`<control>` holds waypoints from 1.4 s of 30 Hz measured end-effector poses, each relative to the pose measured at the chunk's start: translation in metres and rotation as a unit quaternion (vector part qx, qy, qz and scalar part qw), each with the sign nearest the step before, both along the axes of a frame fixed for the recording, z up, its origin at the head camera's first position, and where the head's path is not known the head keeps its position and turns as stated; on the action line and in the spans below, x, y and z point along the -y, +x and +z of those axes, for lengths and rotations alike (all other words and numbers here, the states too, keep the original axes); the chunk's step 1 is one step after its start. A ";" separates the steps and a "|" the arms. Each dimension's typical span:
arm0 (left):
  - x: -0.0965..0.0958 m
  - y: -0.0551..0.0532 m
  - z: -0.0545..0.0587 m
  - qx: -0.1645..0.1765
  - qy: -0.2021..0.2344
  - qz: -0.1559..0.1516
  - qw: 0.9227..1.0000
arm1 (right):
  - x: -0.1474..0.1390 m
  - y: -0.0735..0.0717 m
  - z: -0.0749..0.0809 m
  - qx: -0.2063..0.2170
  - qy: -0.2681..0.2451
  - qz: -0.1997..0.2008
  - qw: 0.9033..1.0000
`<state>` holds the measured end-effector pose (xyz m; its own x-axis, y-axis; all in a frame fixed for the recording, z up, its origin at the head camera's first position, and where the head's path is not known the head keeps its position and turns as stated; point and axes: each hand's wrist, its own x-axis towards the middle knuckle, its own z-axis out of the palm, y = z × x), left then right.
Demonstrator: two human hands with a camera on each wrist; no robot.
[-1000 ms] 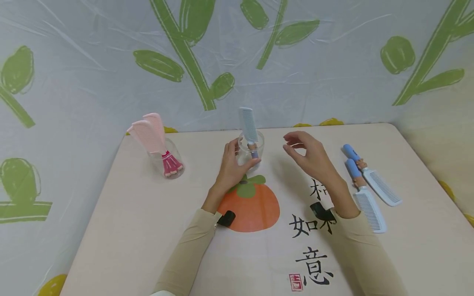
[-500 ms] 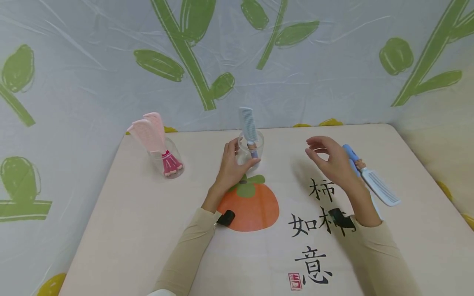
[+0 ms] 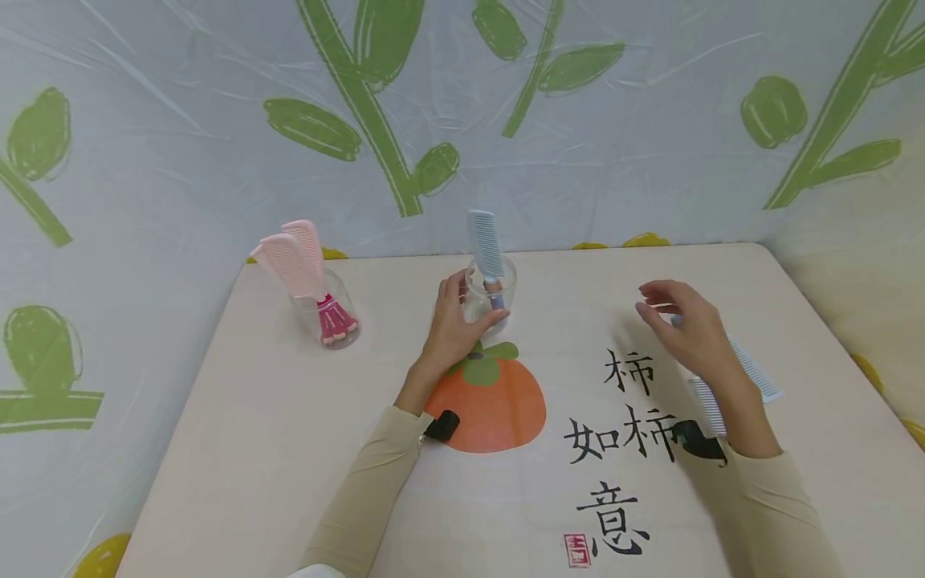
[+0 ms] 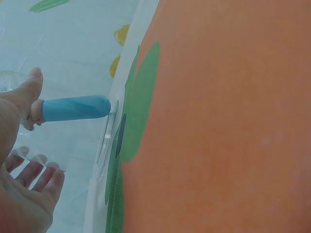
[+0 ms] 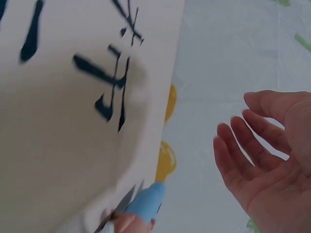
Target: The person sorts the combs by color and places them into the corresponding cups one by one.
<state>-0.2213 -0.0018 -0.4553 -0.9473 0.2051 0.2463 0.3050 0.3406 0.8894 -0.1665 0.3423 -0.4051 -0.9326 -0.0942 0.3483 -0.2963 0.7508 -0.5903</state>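
- Combs (image 3: 285, 261), two and pink, stand handle-down in the left jar (image 3: 345, 295), heads leaning left, well apart from both hands.
- Left hand (image 3: 451, 325) has fingers and thumb wrapped round the middle jar (image 3: 509, 281), which holds one blue comb (image 3: 486, 241), handle down and slightly tilted.
- Orange print (image 3: 499, 413) shows on the surface (image 3: 253, 449), just this side of that jar.
- Characters (image 3: 629, 371) in black read 柿柿如意; the red seal (image 3: 576, 551) at lower left is too small to read surely. No brand is legible.
- Right hand (image 3: 690, 333) holds nothing, fingers loosely bent, thumb apart, above the loose combs' handle end.
- Near comb (image 3: 709, 405) and far comb (image 3: 755, 372) lie partly hidden beneath it; their long axes slant from handles at the far end to teeth nearer the person and rightward. The right hand is nearer; its wrist view shows one blue handle apart from the fingers.
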 end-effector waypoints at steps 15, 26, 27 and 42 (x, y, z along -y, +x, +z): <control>0.002 0.000 -0.001 0.003 0.000 0.002 1.000 | -0.046 0.021 -0.014 0.024 0.041 -0.012 0.999; 0.003 0.000 -0.001 0.002 0.006 -0.003 1.000 | -0.068 0.029 -0.022 0.016 0.097 0.024 0.995; 0.003 0.000 -0.001 0.002 0.007 -0.003 1.000 | -0.069 0.029 -0.022 0.017 0.103 0.027 0.994; 0.002 0.000 -0.002 0.000 -0.001 -0.001 1.000 | -0.092 0.026 -0.020 0.029 0.185 0.105 0.977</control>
